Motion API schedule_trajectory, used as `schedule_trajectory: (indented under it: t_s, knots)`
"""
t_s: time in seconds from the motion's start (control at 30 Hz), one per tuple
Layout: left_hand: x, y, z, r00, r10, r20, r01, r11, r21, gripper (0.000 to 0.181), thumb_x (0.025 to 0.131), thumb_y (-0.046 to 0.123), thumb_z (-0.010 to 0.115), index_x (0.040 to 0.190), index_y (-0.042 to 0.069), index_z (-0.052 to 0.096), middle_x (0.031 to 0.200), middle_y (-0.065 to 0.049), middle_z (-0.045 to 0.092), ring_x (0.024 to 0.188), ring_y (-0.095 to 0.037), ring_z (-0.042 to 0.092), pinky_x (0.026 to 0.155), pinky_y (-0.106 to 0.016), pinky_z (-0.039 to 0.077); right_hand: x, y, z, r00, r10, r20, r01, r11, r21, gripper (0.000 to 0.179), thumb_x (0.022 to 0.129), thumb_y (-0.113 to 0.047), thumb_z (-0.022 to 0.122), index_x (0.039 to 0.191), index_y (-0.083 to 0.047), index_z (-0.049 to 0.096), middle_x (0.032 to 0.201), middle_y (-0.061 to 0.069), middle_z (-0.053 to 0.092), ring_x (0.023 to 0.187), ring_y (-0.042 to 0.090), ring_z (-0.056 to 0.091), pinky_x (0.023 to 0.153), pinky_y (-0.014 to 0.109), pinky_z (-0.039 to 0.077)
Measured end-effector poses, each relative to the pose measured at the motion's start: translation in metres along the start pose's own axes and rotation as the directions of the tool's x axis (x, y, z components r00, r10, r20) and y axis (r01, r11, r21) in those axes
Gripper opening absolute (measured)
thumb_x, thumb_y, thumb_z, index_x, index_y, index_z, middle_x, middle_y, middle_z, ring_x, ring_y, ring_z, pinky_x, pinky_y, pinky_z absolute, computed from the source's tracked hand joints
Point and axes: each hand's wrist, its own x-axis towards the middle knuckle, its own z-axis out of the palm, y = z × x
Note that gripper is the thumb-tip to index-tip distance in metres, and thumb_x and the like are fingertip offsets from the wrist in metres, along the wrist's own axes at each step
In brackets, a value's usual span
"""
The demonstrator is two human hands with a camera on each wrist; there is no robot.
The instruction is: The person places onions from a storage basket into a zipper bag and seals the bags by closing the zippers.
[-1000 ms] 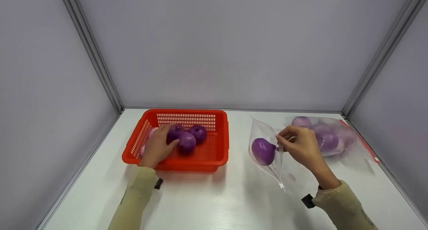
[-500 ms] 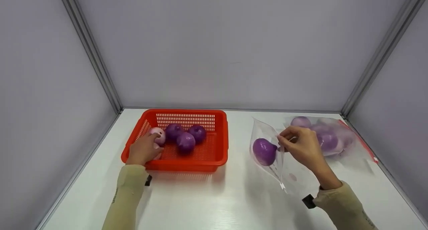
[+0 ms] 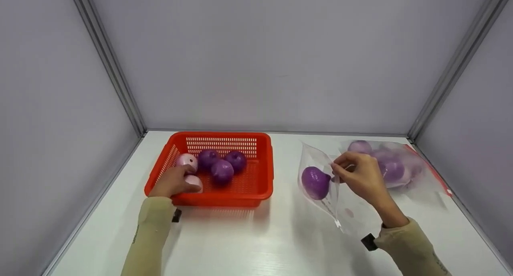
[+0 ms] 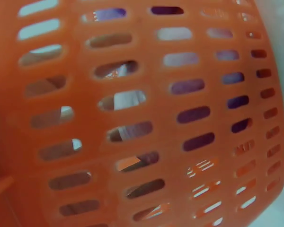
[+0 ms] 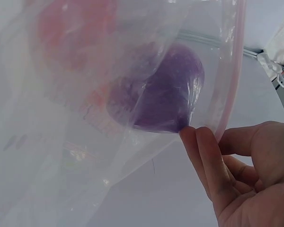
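My left hand (image 3: 170,181) reaches over the near left corner of a red plastic basket (image 3: 264,167). Its thumb and fingers curl around a pale pink, round onion (image 3: 194,183). Another pale pink onion (image 3: 187,161) with a dark spot lies just beyond the fingertips. Beside it sit several purple onions (image 3: 222,172). On the right, my right hand (image 3: 360,173) pinches the edge of a clear zip bag (image 3: 316,155) between thumb and fingers. Inside that bag is one purple onion (image 5: 165,94), its tip close to the pinching fingertips. The left wrist view is mostly covered by the basket's slotted wall (image 4: 161,127).
A second clear bag (image 3: 425,183) with a red zip strip lies flat at the right back, several purple and pale onions inside. Grey walls (image 3: 280,67) enclose the white table (image 3: 256,244) on the back and sides.
My left hand has moved left and nearer inside the basket, from beside the purple onions to the near pale pink one, which it now grips. The right hand keeps its pinch on the bag.
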Motion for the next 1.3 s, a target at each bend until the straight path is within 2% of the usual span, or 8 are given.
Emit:
schedule_trajectory:
  t_s: [0.2,0.33,0.53,0.67,0.83,0.97,1.13,1.3]
  knots:
    - [-0.001,0.002,-0.001,1.0,0.03,0.006,-0.03,0.999,0.028,0.069,0.085,0.028,0.087,0.144,0.007,0.059,0.13,-0.019,0.066,0.112,-0.037,0.058,0.108,-0.059,0.047,0.0,0.0,0.0,1.0,0.014,-0.003,-0.014,1.0,0.009,0.006,0.093,-0.007,0.076,0.089,-0.003,0.077,0.076,0.009,0.074,0.058,0.009,0.07,0.058,0.022,0.059]
    - [0.0,0.002,-0.001,0.999,0.044,-0.003,-0.044,0.998,0.048,0.067,0.086,0.028,0.085,0.145,0.008,0.059,0.129,-0.018,0.067,0.113,-0.037,0.058,0.108,-0.058,0.048,0.001,0.0,0.0,1.0,0.019,0.005,-0.019,1.0,0.007,0.005,0.093,-0.007,0.076,0.089,-0.004,0.077,0.076,0.009,0.074,0.059,0.009,0.071,0.058,0.022,0.059]
    - [0.0,0.004,-0.001,0.992,0.11,-0.063,-0.106,0.992,0.063,0.063,0.086,0.031,0.084,0.14,0.008,0.062,0.131,-0.017,0.067,0.117,-0.039,0.06,0.108,-0.06,0.047,0.001,0.0,0.002,1.0,0.017,0.003,-0.017,1.0,0.01,0.006,0.092,-0.007,0.077,0.087,-0.003,0.077,0.075,0.009,0.074,0.057,0.008,0.069,0.057,0.021,0.059]
    - [-0.004,0.011,-0.001,0.985,0.142,-0.095,-0.135,0.988,0.077,0.06,0.087,0.033,0.084,0.139,0.011,0.063,0.134,-0.013,0.067,0.121,-0.039,0.059,0.111,-0.063,0.044,0.001,0.001,0.002,1.0,0.01,-0.002,-0.01,1.0,0.011,0.006,0.092,-0.007,0.077,0.087,-0.003,0.077,0.074,0.009,0.073,0.057,0.008,0.069,0.057,0.021,0.059]
    - [-0.011,0.028,0.0,0.978,0.158,-0.139,-0.153,0.987,0.049,0.065,0.088,0.035,0.083,0.145,0.015,0.059,0.143,-0.011,0.061,0.129,-0.039,0.056,0.113,-0.066,0.041,0.002,0.001,0.002,1.0,0.005,-0.002,-0.005,1.0,0.007,0.007,0.092,-0.007,0.076,0.087,-0.003,0.077,0.073,0.008,0.073,0.056,0.008,0.069,0.057,0.021,0.059]
    - [-0.016,0.041,0.002,0.952,0.229,-0.201,-0.22,0.973,0.064,0.065,0.088,0.035,0.084,0.145,0.015,0.059,0.144,-0.011,0.061,0.131,-0.036,0.056,0.112,-0.063,0.045,0.002,0.002,0.002,1.0,0.003,-0.004,-0.003,1.0,0.011,0.006,0.092,-0.006,0.076,0.087,-0.003,0.076,0.074,0.009,0.073,0.057,0.009,0.069,0.057,0.022,0.059]
    - [-0.024,0.05,0.008,0.904,0.318,-0.287,-0.302,0.948,0.099,0.062,0.087,0.035,0.085,0.141,0.016,0.062,0.138,-0.009,0.064,0.126,-0.034,0.059,0.109,-0.059,0.049,0.001,0.003,0.003,1.0,-0.005,0.005,0.005,1.0,0.017,0.007,0.093,-0.006,0.076,0.086,-0.003,0.076,0.075,0.008,0.074,0.058,0.009,0.07,0.058,0.022,0.06]
    - [-0.032,0.057,0.011,0.852,0.367,-0.374,-0.394,0.919,0.004,0.064,0.087,0.04,0.084,0.142,0.019,0.06,0.137,-0.006,0.064,0.126,-0.032,0.059,0.107,-0.057,0.052,0.0,0.003,0.003,1.0,-0.012,0.005,0.012,1.0,0.012,0.008,0.093,-0.007,0.076,0.086,-0.004,0.076,0.074,0.008,0.074,0.057,0.008,0.07,0.058,0.022,0.059]
